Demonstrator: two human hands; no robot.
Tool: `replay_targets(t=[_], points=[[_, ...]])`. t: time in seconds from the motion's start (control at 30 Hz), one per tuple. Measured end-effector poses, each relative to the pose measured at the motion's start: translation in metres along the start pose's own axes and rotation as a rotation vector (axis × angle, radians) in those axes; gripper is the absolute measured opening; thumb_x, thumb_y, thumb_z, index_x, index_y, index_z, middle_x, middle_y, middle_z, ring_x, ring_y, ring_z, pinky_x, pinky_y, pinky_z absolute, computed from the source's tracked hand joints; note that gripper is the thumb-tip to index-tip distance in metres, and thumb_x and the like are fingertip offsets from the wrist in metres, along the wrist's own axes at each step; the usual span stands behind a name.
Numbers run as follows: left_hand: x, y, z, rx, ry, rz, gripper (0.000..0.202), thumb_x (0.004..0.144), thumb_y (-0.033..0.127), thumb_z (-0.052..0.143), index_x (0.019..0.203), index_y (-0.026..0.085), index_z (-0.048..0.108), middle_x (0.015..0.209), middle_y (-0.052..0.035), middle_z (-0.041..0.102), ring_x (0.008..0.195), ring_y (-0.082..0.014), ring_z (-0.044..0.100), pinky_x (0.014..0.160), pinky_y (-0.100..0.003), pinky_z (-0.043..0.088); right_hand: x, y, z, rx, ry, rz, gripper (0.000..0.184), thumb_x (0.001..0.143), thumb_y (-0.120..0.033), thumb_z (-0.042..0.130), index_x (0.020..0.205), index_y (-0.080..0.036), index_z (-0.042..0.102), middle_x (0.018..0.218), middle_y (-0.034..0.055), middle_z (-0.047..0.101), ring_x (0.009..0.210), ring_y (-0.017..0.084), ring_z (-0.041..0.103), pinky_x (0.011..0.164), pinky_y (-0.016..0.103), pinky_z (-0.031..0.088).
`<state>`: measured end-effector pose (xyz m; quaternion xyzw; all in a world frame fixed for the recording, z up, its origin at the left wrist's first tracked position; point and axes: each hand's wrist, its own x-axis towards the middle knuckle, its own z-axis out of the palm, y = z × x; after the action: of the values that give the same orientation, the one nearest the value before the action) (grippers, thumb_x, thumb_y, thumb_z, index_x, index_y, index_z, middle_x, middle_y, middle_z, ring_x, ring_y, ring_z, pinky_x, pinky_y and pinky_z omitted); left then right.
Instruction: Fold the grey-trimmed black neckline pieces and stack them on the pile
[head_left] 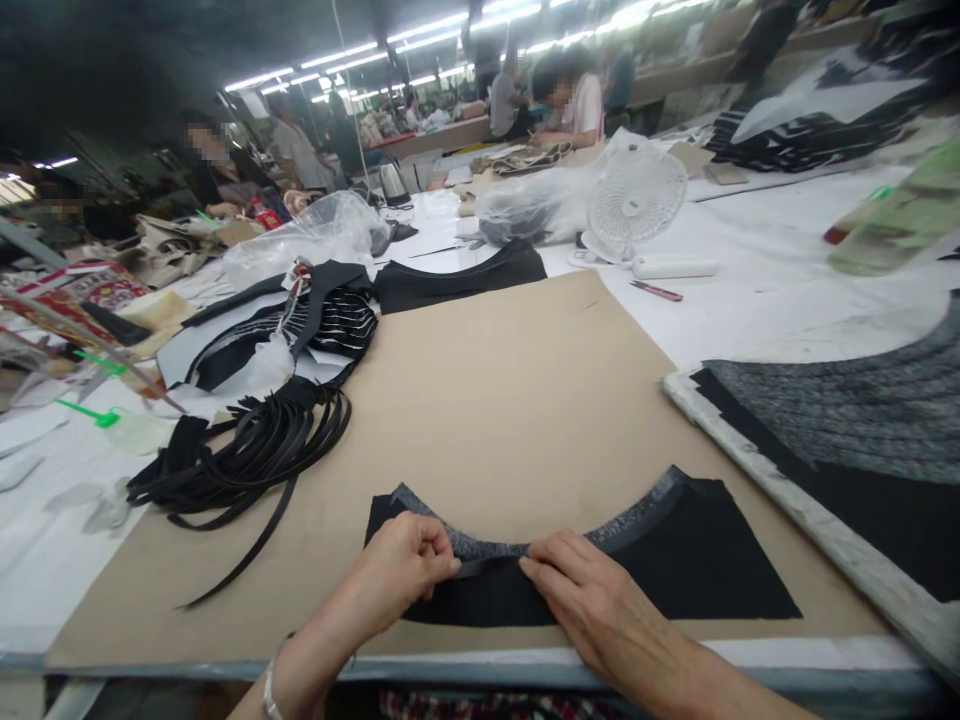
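Observation:
A black panel [705, 570] with a deep curved upper edge lies flat on the beige board in front of me. Along that curve runs a speckled grey border [637, 518]. My left hand [409, 560] is closed in a pinch on a narrow black strip [480, 568] lying just below the border. My right hand [592, 590] has its fingers pressed together at the strip's other end, near the middle of the curve, pressing it to the panel. The fingertips hide part of the strip. A bracelet [270, 690] circles my left wrist.
The beige board [510, 400] carries a bundle of black strips [262, 450] at left and another curved black piece [465, 275] at its far edge. A pale-edged slab [787, 520] with dark material stands right. Beyond are a white fan [636, 200], a red cutter [656, 291] and several people.

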<state>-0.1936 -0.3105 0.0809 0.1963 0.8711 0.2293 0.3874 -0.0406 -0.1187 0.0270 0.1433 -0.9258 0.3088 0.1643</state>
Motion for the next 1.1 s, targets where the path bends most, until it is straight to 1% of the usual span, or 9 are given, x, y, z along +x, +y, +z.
replay_targets(t=[0.13,0.23,0.33,0.47,0.57,0.7,0.8,0.97,1.1], points=[[0.007,-0.002,-0.002,0.080,0.085,-0.014,0.015,0.070,0.031,0.059,0.064,0.017,0.062,0.053,0.0041,0.054,0.055,-0.0120,0.048,0.052,-0.022,0.027,0.001,-0.001,-0.001,-0.037,0.028,0.015,0.035,0.088,0.000,0.038,0.110,-0.014,0.061,0.102,0.0113,0.059,0.092,0.019,0.057,0.081,0.031,0.052],[0.008,0.005,-0.004,0.124,0.123,-0.010,0.012,0.070,0.028,0.058,0.063,0.019,0.062,0.056,0.0037,0.056,0.057,-0.0125,0.049,0.054,-0.023,0.026,0.002,-0.003,-0.004,-0.101,0.002,-0.016,0.036,0.087,0.000,0.037,0.109,-0.014,0.062,0.095,0.0099,0.061,0.084,0.019,0.058,0.077,0.032,0.052],[0.006,0.008,-0.006,0.153,0.127,-0.002,0.012,0.071,0.027,0.058,0.063,0.019,0.062,0.057,0.0033,0.058,0.058,-0.0128,0.050,0.054,-0.024,0.026,0.002,-0.003,-0.006,-0.173,-0.011,-0.042,0.037,0.086,0.000,0.036,0.108,-0.013,0.062,0.092,0.0097,0.063,0.082,0.020,0.058,0.075,0.034,0.051],[0.004,0.003,-0.007,0.149,0.111,0.015,0.013,0.073,0.029,0.056,0.066,0.020,0.063,0.058,0.0036,0.058,0.058,-0.0128,0.050,0.054,-0.024,0.026,-0.004,-0.004,-0.005,-0.261,0.007,-0.055,0.038,0.084,0.000,0.038,0.112,-0.012,0.061,0.097,0.0100,0.066,0.086,0.021,0.058,0.079,0.036,0.048],[0.003,-0.003,-0.006,0.089,0.078,0.083,0.014,0.074,0.030,0.057,0.067,0.019,0.062,0.059,0.0041,0.056,0.060,-0.0127,0.050,0.055,-0.023,0.029,-0.008,-0.004,-0.004,-0.318,0.027,-0.046,0.039,0.084,-0.001,0.039,0.114,-0.013,0.061,0.102,0.0096,0.067,0.091,0.022,0.059,0.084,0.037,0.046],[0.001,-0.007,-0.004,0.018,0.063,0.224,0.013,0.076,0.029,0.058,0.068,0.018,0.060,0.069,0.0032,0.059,0.069,-0.0132,0.053,0.063,-0.022,0.034,-0.011,-0.002,-0.006,-0.351,0.035,-0.030,0.038,0.084,-0.002,0.039,0.114,-0.013,0.062,0.105,0.0095,0.067,0.092,0.023,0.058,0.085,0.039,0.044],[-0.001,-0.009,-0.005,0.044,0.048,0.233,0.017,0.080,0.033,0.055,0.070,0.019,0.059,0.070,0.0033,0.060,0.071,-0.0138,0.054,0.064,-0.023,0.034,-0.012,-0.001,-0.010,-0.362,0.034,-0.016,0.037,0.086,-0.002,0.040,0.114,-0.013,0.061,0.105,0.0097,0.067,0.093,0.022,0.058,0.085,0.039,0.044],[-0.006,-0.013,-0.004,0.047,0.067,0.173,0.017,0.077,0.033,0.057,0.068,0.019,0.055,0.066,0.0042,0.056,0.067,-0.0134,0.052,0.061,-0.023,0.033,-0.009,-0.010,-0.019,-0.270,0.033,0.028,0.033,0.088,-0.004,0.041,0.115,-0.014,0.059,0.102,0.0099,0.064,0.091,0.021,0.058,0.082,0.037,0.044],[-0.014,0.000,-0.002,-0.007,0.099,0.168,0.021,0.078,0.035,0.057,0.066,0.018,0.054,0.059,0.0050,0.051,0.060,-0.0113,0.047,0.056,-0.022,0.031,0.007,-0.026,-0.014,-0.174,-0.016,0.121,0.029,0.088,-0.016,0.054,0.117,-0.018,0.054,0.098,0.0072,0.061,0.086,0.022,0.056,0.079,0.037,0.044]])
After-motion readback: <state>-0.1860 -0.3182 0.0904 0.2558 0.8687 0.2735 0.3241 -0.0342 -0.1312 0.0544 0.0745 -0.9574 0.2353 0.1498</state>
